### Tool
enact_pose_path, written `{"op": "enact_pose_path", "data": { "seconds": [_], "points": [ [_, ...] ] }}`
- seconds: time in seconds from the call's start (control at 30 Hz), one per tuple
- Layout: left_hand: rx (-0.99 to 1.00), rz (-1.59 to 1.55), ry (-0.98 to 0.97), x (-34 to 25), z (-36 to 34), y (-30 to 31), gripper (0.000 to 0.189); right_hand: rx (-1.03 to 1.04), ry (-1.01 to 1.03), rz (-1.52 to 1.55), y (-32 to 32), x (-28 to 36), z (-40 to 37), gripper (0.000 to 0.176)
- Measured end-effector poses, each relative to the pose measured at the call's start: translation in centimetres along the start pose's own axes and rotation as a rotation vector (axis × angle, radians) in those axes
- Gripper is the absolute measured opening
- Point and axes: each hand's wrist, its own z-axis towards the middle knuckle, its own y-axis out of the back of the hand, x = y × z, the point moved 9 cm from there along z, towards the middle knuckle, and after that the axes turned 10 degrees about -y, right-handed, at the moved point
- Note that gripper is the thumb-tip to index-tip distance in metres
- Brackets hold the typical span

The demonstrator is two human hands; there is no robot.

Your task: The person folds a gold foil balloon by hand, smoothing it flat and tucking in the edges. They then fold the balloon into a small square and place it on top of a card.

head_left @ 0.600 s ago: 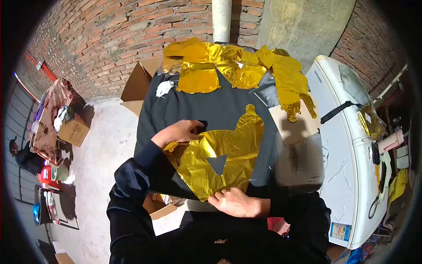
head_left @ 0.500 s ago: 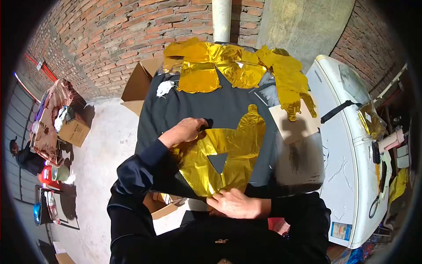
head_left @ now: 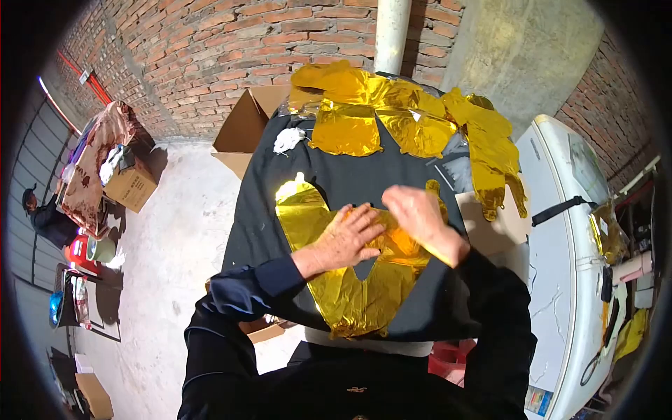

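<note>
A flat gold foil piece (head_left: 357,301) lies on the black cloth (head_left: 262,203), roughly V-shaped with a gap in its middle. My left hand (head_left: 348,236) rests on the foil's left part with its fingers spread. Over the upper right part is my right hand (head_left: 420,217), its fingers bent together; what they hold, if anything, is hidden. More gold foil pieces (head_left: 346,129) lie along the far edge of the cloth, and another (head_left: 493,147) hangs at the right over a beige board (head_left: 490,224). A white crumpled bundle (head_left: 288,141) sits at the far left.
Cardboard boxes stand behind the cloth's left corner (head_left: 241,129) and on the left (head_left: 131,187). A white freezer (head_left: 560,280) is close on the right. At the far left a person in dark clothes (head_left: 49,217) is beside a covered pile (head_left: 98,161).
My left hand has moved right and spread flat on the foil. My right hand has gone from the near edge up to the upper right. The foil's left arm now lies unfolded. The view has shifted.
</note>
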Motion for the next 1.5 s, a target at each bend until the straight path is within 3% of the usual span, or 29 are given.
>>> {"op": "enact_pose_path", "data": {
  "seconds": [0.1, 0.17, 0.27, 0.37, 0.43, 0.53, 0.67, 0.77, 1.07, 1.17, 1.2, 1.27, 1.37, 1.5],
  "points": [
    [0.002, -0.061, -0.008, 0.3, -0.2, -1.2, 0.065, -0.020, 0.024, -0.269, -2.1, -3.6, 5.3, 0.012],
    [0.022, -0.100, -0.014, 0.5, -0.1, -0.8, 0.065, -0.078, 0.060, -0.269, -3.9, -5.9, 7.5, 0.011],
    [0.062, -0.138, -0.003, 1.3, 0.2, -1.1, 0.065, -0.109, 0.116, -0.611, -4.3, -9.3, 9.8, 0.003],
    [0.081, -0.149, -0.031, 1.2, 0.6, -0.6, 0.066, -0.121, -0.044, -0.862, -1.7, -15.6, 11.0, 0.010],
    [0.100, -0.146, -0.057, 1.0, 0.8, -0.6, 0.065, -0.060, -0.284, -1.013, 1.3, -21.4, 11.1, 0.019],
    [0.132, -0.154, -0.062, 1.1, 0.9, -0.6, 0.065, -0.149, -0.579, -1.001, 7.6, -26.7, 8.5, 0.033],
    [0.147, -0.178, -0.037, 1.6, 1.2, -0.7, 0.065, 0.003, -0.854, -0.855, 10.2, -31.3, 5.3, 0.034],
    [0.141, -0.169, -0.027, 1.9, 2.3, 0.0, 0.064, -0.075, -0.736, -0.902, 9.3, -33.1, 5.2, 0.030],
    [0.016, -0.196, -0.022, 1.9, 6.8, 3.2, 0.053, -0.327, -0.556, -0.564, 12.1, -34.2, 6.4, 0.032],
    [-0.019, -0.364, 0.023, 3.0, 9.1, 3.2, 0.049, -0.402, -0.575, -0.488, 15.0, -33.0, 6.2, 0.028],
    [-0.118, -0.413, 0.020, 3.4, 10.3, 3.8, 0.045, -0.434, -0.579, -0.464, 15.8, -32.3, 6.1, 0.027],
    [-0.145, -0.648, 0.161, 5.0, 12.8, 2.7, 0.042, -0.503, -0.562, -0.365, 17.2, -30.9, 5.8, 0.030],
    [-0.233, -0.838, 0.252, 6.9, 17.8, 0.7, 0.040, -0.429, -0.513, -0.269, 18.0, -29.3, 6.1, 0.033],
    [-0.246, -1.476, 0.535, 8.6, 26.7, -4.7, 0.049, -0.407, -0.437, -0.197, 18.3, -27.4, 5.8, 0.029]
  ]
}}
